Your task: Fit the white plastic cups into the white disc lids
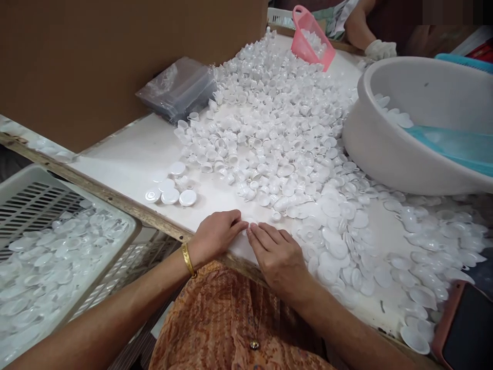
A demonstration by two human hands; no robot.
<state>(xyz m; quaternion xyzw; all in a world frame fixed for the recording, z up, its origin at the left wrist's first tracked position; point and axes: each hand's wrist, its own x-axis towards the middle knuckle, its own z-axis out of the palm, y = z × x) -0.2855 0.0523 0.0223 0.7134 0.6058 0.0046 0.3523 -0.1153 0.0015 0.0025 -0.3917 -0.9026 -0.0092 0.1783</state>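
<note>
Pieces (269,131) heap at 1 o'clock; my left hand (217,234) and right hand (279,252), fingertips closed, apparently pinch one, likely working it; next calls for steadiness.

Head-worn view, forward and down

1. You had two bare hands at one table (119,149): one left hand (216,232) and one right hand (278,255).
2. You wore one gold bangle (187,258).
3. Before you, the loose white pieces (269,128) were too many to count.
4. You had at least six white discs (170,196) set apart in one group.
5. At your left was one slatted basket (42,198), its contents (57,262) beyond counting.
6. Ahead of you were one pink scoop (298,45), one cardboard panel (115,61) and one plastic-wrapped package (181,88).
7. To your right were one large tub (360,139) and one phone (470,331).
8. Across from you showed one gloved hand (380,50).
</note>
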